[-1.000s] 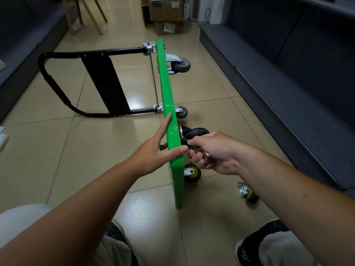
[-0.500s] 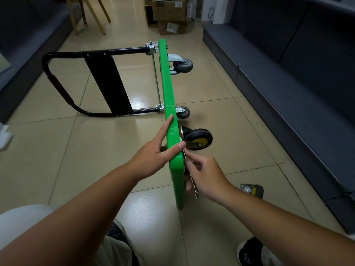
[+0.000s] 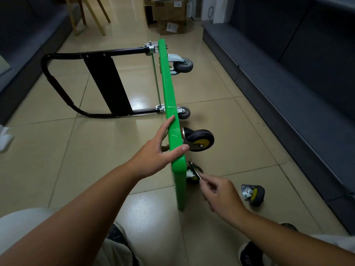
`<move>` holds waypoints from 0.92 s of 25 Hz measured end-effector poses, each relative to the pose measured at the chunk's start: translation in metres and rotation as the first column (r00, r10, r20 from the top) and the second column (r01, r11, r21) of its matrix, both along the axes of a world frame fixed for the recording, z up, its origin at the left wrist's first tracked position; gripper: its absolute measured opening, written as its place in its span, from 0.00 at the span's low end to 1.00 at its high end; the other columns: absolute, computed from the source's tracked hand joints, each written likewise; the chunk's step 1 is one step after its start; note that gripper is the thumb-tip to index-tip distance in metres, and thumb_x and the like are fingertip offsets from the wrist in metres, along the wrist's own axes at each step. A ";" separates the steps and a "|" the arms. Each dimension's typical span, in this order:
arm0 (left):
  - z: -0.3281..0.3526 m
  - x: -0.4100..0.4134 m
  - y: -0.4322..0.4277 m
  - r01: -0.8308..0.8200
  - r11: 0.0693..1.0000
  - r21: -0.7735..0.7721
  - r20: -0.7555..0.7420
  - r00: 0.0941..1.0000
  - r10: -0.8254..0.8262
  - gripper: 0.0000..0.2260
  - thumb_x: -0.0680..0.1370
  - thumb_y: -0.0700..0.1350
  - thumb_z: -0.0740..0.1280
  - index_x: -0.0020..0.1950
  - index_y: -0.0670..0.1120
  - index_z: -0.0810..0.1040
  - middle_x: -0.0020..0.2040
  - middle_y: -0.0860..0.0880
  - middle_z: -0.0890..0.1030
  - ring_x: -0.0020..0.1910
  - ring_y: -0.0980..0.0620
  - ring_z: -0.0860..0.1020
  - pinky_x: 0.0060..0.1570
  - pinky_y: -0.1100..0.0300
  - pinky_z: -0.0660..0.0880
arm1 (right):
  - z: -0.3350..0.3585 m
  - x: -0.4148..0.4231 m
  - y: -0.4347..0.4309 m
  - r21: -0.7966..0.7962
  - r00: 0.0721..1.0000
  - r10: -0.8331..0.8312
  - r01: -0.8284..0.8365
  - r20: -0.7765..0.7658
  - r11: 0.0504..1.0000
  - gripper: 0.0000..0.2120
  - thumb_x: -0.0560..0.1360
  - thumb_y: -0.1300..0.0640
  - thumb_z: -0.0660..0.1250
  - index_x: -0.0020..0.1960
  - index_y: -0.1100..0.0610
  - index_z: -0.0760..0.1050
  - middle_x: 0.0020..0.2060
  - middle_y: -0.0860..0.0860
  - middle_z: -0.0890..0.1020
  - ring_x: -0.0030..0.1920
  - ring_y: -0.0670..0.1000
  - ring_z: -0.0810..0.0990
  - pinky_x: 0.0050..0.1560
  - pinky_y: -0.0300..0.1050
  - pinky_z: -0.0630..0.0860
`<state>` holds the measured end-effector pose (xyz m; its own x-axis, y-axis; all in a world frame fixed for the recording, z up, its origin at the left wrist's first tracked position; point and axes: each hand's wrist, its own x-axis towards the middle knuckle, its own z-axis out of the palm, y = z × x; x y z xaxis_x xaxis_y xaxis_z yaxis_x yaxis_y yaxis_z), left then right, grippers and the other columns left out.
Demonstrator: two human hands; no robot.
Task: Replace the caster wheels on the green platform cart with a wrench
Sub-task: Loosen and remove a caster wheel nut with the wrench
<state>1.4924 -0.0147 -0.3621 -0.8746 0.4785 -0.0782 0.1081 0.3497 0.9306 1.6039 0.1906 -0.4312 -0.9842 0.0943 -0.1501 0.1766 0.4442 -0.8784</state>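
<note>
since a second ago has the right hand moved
Yes, the right hand came down the green cart, from the upper yellow wheel to the lower wheel.

Cart (image 3: 169,89): on edge on floor (image 3: 96,150) — handle (image 3: 57,89) left, casters (image 3: 199,140) right.
Loose caster (image 3: 253,194): on floor, right of cart.
Boxes (image 3: 169,14): behind cart.

Bare-armed down to the left hand (image 3: 153,156) and the right hand (image 3: 221,194). Dressed in pale off-white trousers (image 3: 25,223), loose over both knees at near left and near right. Shod in dark shoes: left shoe (image 3: 117,235) speckled grey on black, right shoe (image 3: 251,254) black with a pale sole edge.
</note>
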 end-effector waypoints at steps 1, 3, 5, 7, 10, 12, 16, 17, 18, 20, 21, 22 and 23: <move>0.001 0.000 0.000 0.001 1.000 -0.005 -0.006 1.000 -0.001 0.41 0.68 0.72 0.70 0.75 0.76 0.50 0.80 0.57 0.61 0.79 0.51 0.61 0.69 0.39 0.72 | 0.007 0.007 0.002 -0.120 0.988 -0.087 0.103 0.129 0.987 0.13 0.82 0.57 0.64 0.61 0.43 0.80 0.27 0.47 0.79 0.23 0.45 0.73 0.26 0.39 0.69; 0.002 0.001 0.000 0.002 1.000 -0.007 -0.007 1.000 -0.002 0.42 0.68 0.73 0.70 0.75 0.76 0.50 0.80 0.57 0.60 0.79 0.50 0.59 0.70 0.39 0.71 | 0.027 0.001 -0.001 -0.246 0.920 -0.241 0.323 0.309 0.914 0.09 0.82 0.56 0.63 0.55 0.54 0.82 0.27 0.52 0.79 0.21 0.50 0.69 0.24 0.39 0.66; 0.002 0.003 0.001 0.004 1.000 -0.001 0.000 1.000 -0.004 0.41 0.68 0.73 0.70 0.75 0.76 0.50 0.78 0.61 0.60 0.79 0.50 0.60 0.69 0.38 0.71 | 0.054 -0.020 -0.007 -0.272 0.881 -0.303 0.412 0.365 0.870 0.09 0.82 0.57 0.62 0.50 0.59 0.80 0.27 0.53 0.79 0.21 0.50 0.68 0.24 0.40 0.65; 0.002 0.003 0.001 0.006 1.000 0.007 -0.002 1.000 -0.006 0.40 0.68 0.73 0.69 0.75 0.76 0.51 0.75 0.65 0.62 0.76 0.56 0.65 0.69 0.41 0.72 | 0.084 -0.040 -0.016 -0.330 0.888 -0.268 0.397 0.375 0.856 0.08 0.81 0.56 0.62 0.50 0.57 0.79 0.27 0.54 0.81 0.21 0.50 0.67 0.24 0.39 0.63; -0.002 0.004 0.001 0.018 1.000 0.019 0.015 1.000 -0.018 0.32 0.74 0.71 0.62 0.75 0.77 0.51 0.72 0.64 0.69 0.64 0.58 0.78 0.62 0.44 0.78 | 0.108 -0.053 -0.031 -0.344 0.896 -0.158 0.315 0.415 0.884 0.07 0.82 0.57 0.61 0.51 0.57 0.78 0.30 0.55 0.80 0.21 0.48 0.66 0.22 0.37 0.62; -0.005 0.003 0.003 0.007 1.000 -0.007 0.006 1.000 -0.007 0.27 0.77 0.70 0.54 0.75 0.77 0.48 0.75 0.53 0.69 0.65 0.49 0.78 0.60 0.43 0.79 | 0.116 -0.056 -0.035 -0.338 0.898 -0.127 0.285 0.422 0.897 0.07 0.81 0.59 0.61 0.51 0.59 0.77 0.31 0.55 0.78 0.21 0.48 0.66 0.21 0.36 0.62; -0.009 0.001 0.004 -0.001 1.000 -0.016 0.008 1.000 0.001 0.25 0.78 0.70 0.51 0.75 0.77 0.47 0.74 0.49 0.71 0.62 0.46 0.79 0.57 0.43 0.81 | 0.120 -0.055 -0.035 -0.330 0.912 -0.087 0.232 0.401 0.915 0.08 0.81 0.60 0.60 0.49 0.60 0.78 0.31 0.55 0.74 0.21 0.48 0.66 0.22 0.37 0.64; -0.009 0.001 0.004 -0.008 1.000 -0.020 0.004 1.000 0.009 0.25 0.79 0.70 0.51 0.74 0.78 0.48 0.71 0.48 0.74 0.59 0.46 0.81 0.55 0.43 0.82 | 0.118 -0.054 -0.036 -0.327 0.920 -0.073 0.209 0.384 0.922 0.09 0.81 0.60 0.60 0.50 0.61 0.79 0.31 0.55 0.75 0.21 0.48 0.68 0.22 0.37 0.65; -0.009 0.001 0.004 -0.016 0.999 -0.035 -0.009 1.000 0.016 0.24 0.79 0.69 0.52 0.74 0.78 0.48 0.68 0.47 0.76 0.55 0.46 0.82 0.53 0.44 0.82 | 0.115 -0.052 -0.037 -0.332 0.932 -0.052 0.179 0.358 0.926 0.11 0.82 0.60 0.60 0.51 0.63 0.80 0.31 0.56 0.75 0.21 0.49 0.69 0.23 0.38 0.67; -0.008 0.002 0.004 -0.025 0.996 -0.082 -0.040 0.999 0.022 0.23 0.81 0.67 0.51 0.74 0.78 0.47 0.63 0.46 0.79 0.49 0.47 0.83 0.51 0.45 0.82 | 0.105 -0.046 -0.038 -0.360 0.959 -0.004 0.110 0.282 0.926 0.13 0.83 0.58 0.60 0.52 0.64 0.80 0.31 0.56 0.76 0.23 0.49 0.72 0.24 0.40 0.71; -0.008 0.002 0.005 -0.030 0.994 -0.104 -0.057 0.998 0.024 0.23 0.81 0.67 0.50 0.74 0.77 0.46 0.61 0.46 0.80 0.48 0.47 0.83 0.50 0.45 0.82 | 0.100 -0.044 -0.038 -0.361 0.971 0.019 0.070 0.237 0.930 0.13 0.84 0.57 0.60 0.53 0.63 0.81 0.31 0.56 0.76 0.23 0.50 0.72 0.25 0.41 0.72; -0.007 0.002 0.004 -0.037 0.992 -0.123 -0.075 0.997 0.027 0.23 0.81 0.68 0.50 0.74 0.77 0.46 0.61 0.46 0.80 0.47 0.47 0.83 0.50 0.44 0.81 | 0.093 -0.041 -0.037 -0.344 0.981 0.044 0.025 0.191 0.939 0.13 0.84 0.56 0.60 0.54 0.61 0.81 0.30 0.56 0.76 0.23 0.50 0.73 0.25 0.42 0.72; -0.008 0.001 0.004 -0.044 0.989 -0.139 -0.091 0.995 0.032 0.23 0.81 0.68 0.49 0.74 0.77 0.46 0.60 0.46 0.81 0.47 0.47 0.83 0.50 0.42 0.81 | 0.085 -0.039 -0.038 -0.311 0.987 0.066 -0.018 0.145 0.950 0.13 0.85 0.55 0.59 0.56 0.59 0.81 0.30 0.55 0.76 0.24 0.51 0.73 0.26 0.43 0.73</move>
